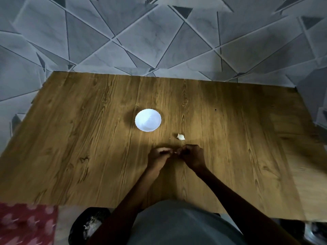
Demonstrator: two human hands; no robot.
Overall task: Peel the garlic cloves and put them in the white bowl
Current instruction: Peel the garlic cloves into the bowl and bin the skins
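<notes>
Head camera: over the table (70, 138), the left hand (160, 152) and right hand (192, 153) meet fingertip to fingertip. Both have curled fingers pinching a garlic clove (175, 152), of which only a pale sliver shows, likely held so for picking at the skin. Just beyond lies a second clove (181, 137), within easy reach. Farther off, the white bowl (141, 121) shows nothing inside.

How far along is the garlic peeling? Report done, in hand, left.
Done: nothing shows in the round white bowl. In hand: the left hand and right hand pinch a small pale piece, probably a clove being peeled. Left: one whitish garlic clove lies on the brown wooden table.
</notes>
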